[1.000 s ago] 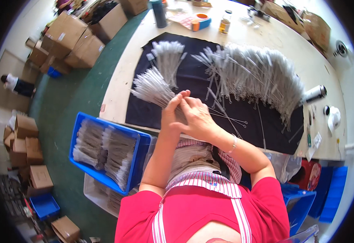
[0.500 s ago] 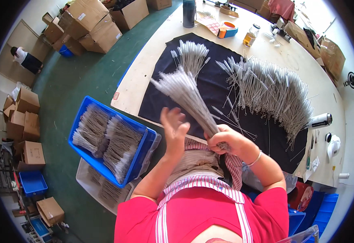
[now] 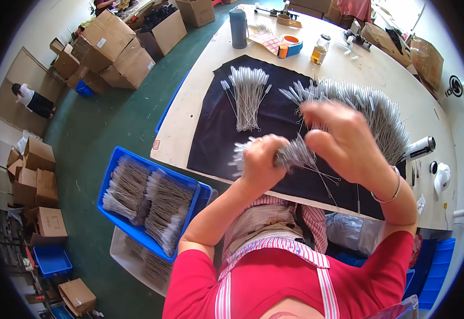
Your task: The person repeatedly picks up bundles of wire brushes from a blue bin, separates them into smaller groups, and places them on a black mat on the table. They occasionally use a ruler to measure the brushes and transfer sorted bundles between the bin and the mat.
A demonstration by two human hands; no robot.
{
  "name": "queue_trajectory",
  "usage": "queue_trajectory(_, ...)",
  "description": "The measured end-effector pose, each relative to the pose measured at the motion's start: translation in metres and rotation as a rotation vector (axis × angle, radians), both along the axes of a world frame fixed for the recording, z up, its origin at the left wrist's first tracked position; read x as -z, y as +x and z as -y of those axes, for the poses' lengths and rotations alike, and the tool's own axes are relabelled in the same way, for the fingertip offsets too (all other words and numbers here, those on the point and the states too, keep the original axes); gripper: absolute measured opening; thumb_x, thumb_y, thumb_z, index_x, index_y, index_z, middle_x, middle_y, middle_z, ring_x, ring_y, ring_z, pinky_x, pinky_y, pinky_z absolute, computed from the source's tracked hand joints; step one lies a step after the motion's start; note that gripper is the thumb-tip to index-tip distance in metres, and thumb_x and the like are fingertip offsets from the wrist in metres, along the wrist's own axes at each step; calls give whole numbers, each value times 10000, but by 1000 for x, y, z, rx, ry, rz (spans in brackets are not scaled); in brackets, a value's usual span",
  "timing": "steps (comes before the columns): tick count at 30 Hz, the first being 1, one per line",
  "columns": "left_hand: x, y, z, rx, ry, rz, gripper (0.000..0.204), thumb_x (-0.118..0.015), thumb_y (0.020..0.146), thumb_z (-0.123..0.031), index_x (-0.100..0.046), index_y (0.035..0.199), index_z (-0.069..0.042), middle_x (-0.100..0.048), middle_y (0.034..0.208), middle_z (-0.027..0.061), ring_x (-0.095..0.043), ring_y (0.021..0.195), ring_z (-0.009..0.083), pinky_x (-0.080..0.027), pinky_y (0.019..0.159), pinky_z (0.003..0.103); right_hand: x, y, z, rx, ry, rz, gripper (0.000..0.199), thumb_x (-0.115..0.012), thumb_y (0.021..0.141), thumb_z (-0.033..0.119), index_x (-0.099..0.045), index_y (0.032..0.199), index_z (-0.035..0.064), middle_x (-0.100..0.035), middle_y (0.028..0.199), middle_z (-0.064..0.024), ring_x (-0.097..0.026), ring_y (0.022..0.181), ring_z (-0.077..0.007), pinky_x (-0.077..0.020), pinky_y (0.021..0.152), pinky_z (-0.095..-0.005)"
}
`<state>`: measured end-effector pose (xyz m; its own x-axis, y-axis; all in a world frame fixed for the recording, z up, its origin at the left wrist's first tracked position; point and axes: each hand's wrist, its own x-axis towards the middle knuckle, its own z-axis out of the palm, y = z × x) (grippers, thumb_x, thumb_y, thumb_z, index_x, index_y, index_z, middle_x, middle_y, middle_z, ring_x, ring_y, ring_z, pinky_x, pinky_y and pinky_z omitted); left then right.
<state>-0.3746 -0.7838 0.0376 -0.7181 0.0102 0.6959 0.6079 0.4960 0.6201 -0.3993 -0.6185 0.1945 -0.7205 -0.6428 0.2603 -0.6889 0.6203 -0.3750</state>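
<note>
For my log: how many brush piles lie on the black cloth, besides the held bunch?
2: a small pile toward the left and a large pile at the right, partly behind the right hand. Others may be hidden there.

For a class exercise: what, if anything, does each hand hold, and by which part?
The left hand grips a bundle of brushes partway along, white bristles jutting out leftward; the right hand, blurred, looks open and empty.

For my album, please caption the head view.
Left hand grips a bundle of wire brushes, right hand raised beside it, at a table with dark cloth.
</note>
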Motion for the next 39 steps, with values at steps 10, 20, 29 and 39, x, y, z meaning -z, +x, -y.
queue_trajectory(10, 38, -32, -24, 217, 814, 258, 590, -703, 788, -112, -428, 1307, -49, -523, 1265, 166, -529, 1166, 208, -438, 941, 362, 83, -43, 78, -316, 23, -181, 504, -564, 897, 360, -546, 1203, -40, -531, 1260, -247, -424, 1279, -371, -281, 1099, -484)
queue_trajectory(20, 28, -28, -2, 63, 493, 186, 408, -685, 793, 2, -531, 1168, -34, -546, 1203, 90, -561, 1054, 152, -455, 923, 305, 87, -64, 99, -225, 98, -329, 614, -444, 917, 558, -491, 1310, 88, -600, 1181, -162, -540, 1160, -350, -366, 985, -546)
queue_trajectory(29, -15, 11, 8, -30, 582, 112, 227, -697, 723, 48, -527, 835, -53, -564, 749, 25, -534, 662, 100, -452, 648, 246, 112, -29, 20, 127, -549, 754, 639, -423, 937, 562, -686, 891, -19, -680, 796, -146, -668, 818, -206, -515, 776, -320)
queue_trajectory(39, 19, 79, -15, 444, -688, -299, 143, -647, 670, -216, -597, 803, -205, -569, 946, -24, -511, 1025, 179, -265, 1030, 473, 166, 37, 11, 268, -1078, 2313, 372, -666, 849, 303, -597, 1101, 37, -635, 926, -117, -606, 776, -157, -530, 695, -312)
